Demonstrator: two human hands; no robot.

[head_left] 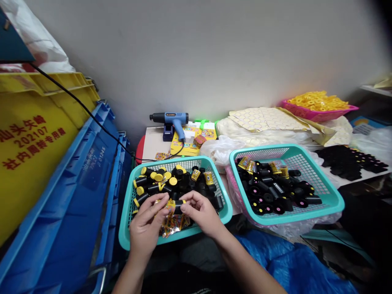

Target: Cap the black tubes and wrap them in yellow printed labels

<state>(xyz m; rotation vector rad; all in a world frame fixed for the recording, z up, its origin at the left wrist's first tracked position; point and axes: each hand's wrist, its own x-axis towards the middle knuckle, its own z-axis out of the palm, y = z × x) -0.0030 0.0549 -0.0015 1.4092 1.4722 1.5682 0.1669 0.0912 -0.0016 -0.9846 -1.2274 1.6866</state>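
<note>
Above the left turquoise basket [123, 222], both hands are closed on one small black plastic tube [179, 208]. A printed yellow sleeve surrounds its left part. My left hand [146, 224] pinches the sleeved end between thumb and fingers, while my right hand [202, 213] grips the bare black end, where a thin yellow edge shows. Loose printed sleeves [174, 225] lie just below in the basket. Around them are several black tubes with yellow caps [158, 177], plus dark pieces without caps. A sleeved tube [208, 178] rests near the basket's right side.
Another turquoise basket [338, 201] with black tubes stands at right. Behind is a blue heat gun [176, 119] on a stand, its black cord [76, 99] crossing the left side. Blue crates [61, 204] flank the left. A pink basket [315, 116] holds yellow parts.
</note>
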